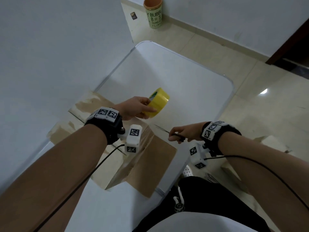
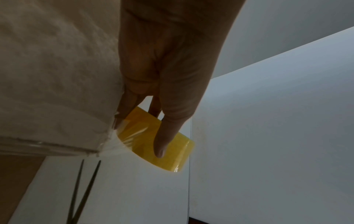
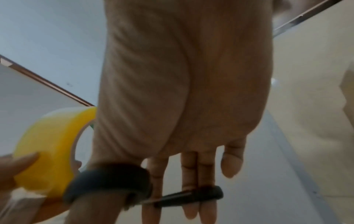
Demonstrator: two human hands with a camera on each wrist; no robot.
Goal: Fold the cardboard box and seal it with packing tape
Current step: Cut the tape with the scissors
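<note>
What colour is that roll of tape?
Yellow; the tape roll, held in the left hand, shows best in the head view.

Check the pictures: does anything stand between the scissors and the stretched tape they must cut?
Nothing visible does. The scissors, open in the right hand, point at the clear strip between the tape roll and the cardboard box.

Both forearms are showing bare, sleeveless. Each wrist is wearing a black band (image 1: 108, 129) carrying white blocks with black square-code markers (image 1: 107, 113). A white camera block (image 1: 133, 139) is hanging under each wrist, trailing a thin black cable (image 1: 93, 169). Black trousers (image 1: 200, 195) with a white drawstring are covering the legs.
</note>
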